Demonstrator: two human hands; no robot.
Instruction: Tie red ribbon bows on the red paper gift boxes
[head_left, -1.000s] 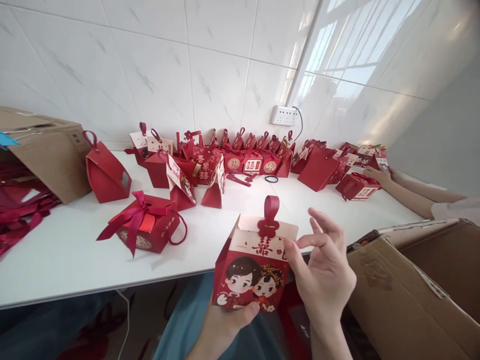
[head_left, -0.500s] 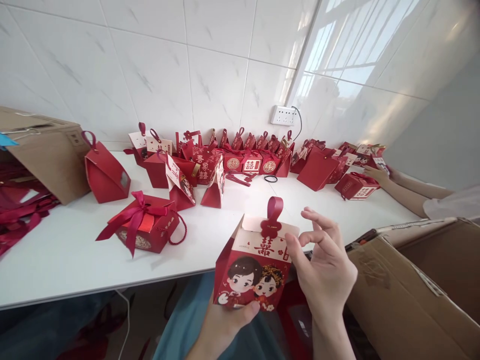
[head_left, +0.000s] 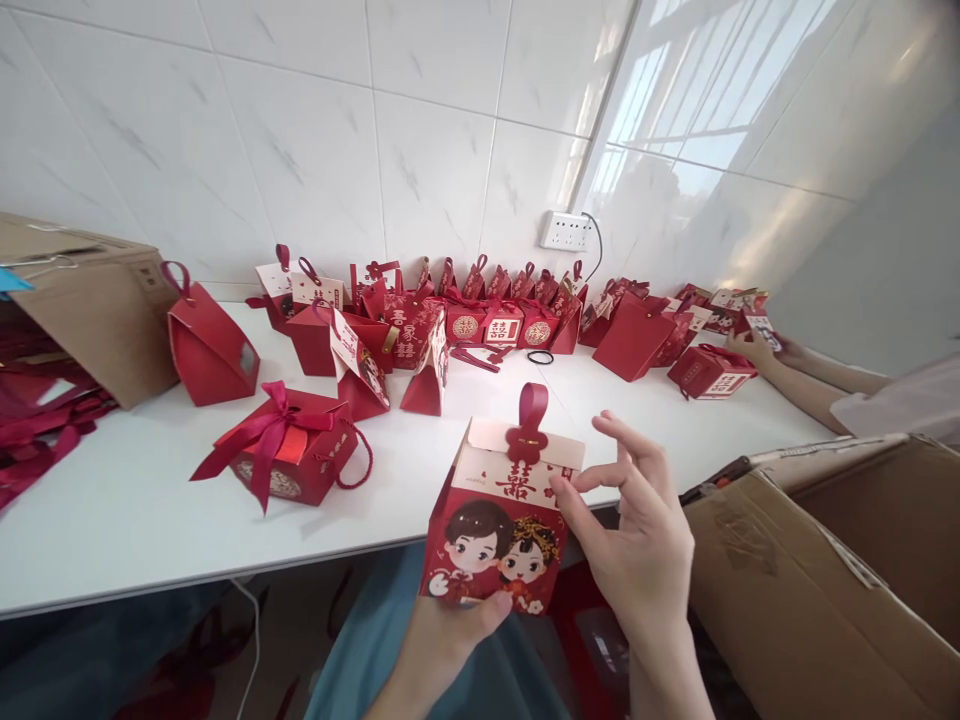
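Observation:
A red and cream gift box with two cartoon figures and a ribbon loop on top is held upright in front of the table edge. My left hand grips it from below, thumb on the front face. At the box's upper right edge is my right hand, its thumb and index finger bent toward each other by the cream flap, other fingers raised. Whether those fingertips pinch the flap is hard to tell. On the table to the left sits a red box with a bow.
Many red gift boxes stand along the wall on the white table. Cardboard cartons stand at left and right. A black ring lies mid-table. Another person's hands hold a box at far right.
The held box has moved slightly left and up, and its front turned more toward the camera. My right hand has moved left along with it. The other person's hands have shifted slightly.

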